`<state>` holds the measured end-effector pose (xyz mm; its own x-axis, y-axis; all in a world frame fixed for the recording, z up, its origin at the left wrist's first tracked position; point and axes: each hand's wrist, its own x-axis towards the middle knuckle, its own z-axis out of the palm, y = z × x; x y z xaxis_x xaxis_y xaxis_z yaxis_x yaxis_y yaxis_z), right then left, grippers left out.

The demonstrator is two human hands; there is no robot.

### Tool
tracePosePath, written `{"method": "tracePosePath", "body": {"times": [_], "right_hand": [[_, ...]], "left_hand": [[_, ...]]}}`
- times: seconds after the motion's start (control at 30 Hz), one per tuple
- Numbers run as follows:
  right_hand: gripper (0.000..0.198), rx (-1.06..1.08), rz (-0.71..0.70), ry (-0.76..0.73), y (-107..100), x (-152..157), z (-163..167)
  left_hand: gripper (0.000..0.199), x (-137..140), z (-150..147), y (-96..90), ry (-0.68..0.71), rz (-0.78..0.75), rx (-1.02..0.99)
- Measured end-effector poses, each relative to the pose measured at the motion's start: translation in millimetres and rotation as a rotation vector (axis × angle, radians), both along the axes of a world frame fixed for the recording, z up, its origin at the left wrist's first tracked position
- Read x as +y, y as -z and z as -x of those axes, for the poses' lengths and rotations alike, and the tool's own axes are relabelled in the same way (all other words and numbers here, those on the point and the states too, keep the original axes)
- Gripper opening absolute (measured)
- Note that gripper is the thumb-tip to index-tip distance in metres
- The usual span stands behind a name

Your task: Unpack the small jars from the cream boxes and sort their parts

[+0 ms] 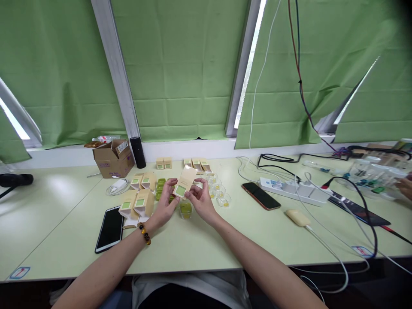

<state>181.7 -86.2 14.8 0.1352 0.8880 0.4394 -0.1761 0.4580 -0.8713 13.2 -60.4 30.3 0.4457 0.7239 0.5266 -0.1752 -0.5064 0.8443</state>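
Note:
Between both hands is a small cream carton (186, 179) with a green square on its face and its top flap raised. My left hand (165, 204) grips the carton's left side, and my right hand (202, 201) pinches its lower right side. Just below them on the table stands a small clear container with a green top (186, 210). Several green pieces (159, 187), partly hidden by my left hand, lie behind it. To the right of my right hand sit several clear cups with yellow bottoms (223, 199). Similar cartons with open flaps (143, 201) stand to the left.
A phone (109, 228) lies at left, another (260, 195) at right. Beyond are a brown cardboard box (114, 159), a black cylinder (137, 152) and more cartons (164, 163). A white power strip (294, 191) with tangled cables spreads rightward. Another person's hand (404, 186) is by clear jars.

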Motion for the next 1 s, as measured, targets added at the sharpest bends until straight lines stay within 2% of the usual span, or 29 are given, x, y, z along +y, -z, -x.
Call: {"method": "tracePosePath", "body": {"times": [0.3, 0.43, 0.57, 0.67, 0.87, 1.0], "right_hand": [[0.064, -0.006, 0.040, 0.024, -6, -6, 2], [0.067, 0.014, 0.059, 0.021, -6, -7, 3], [0.066, 0.082, 0.071, 0.042, -9, -5, 1], [0.072, 0.108, 0.102, 0.064, -11, -3, -2], [0.071, 0.119, 0.112, 0.035, -8, -2, -2], [0.074, 0.126, 0.118, 0.032, -7, 1, -2]], "left_hand": [[0.056, -2, -1, -2.8, 0.000, 0.039, -0.006], [0.064, -3, -1, -0.6, -0.019, 0.010, 0.011], [0.074, 1, -1, 5.8, 0.017, -0.026, 0.011], [0.074, 1, -2, 8.4, 0.013, -0.055, 0.026], [0.059, 0, -1, 6.5, -0.203, -0.185, 0.160], [0.049, 0, -1, 4.5, -0.336, -0.278, 0.162]]}}
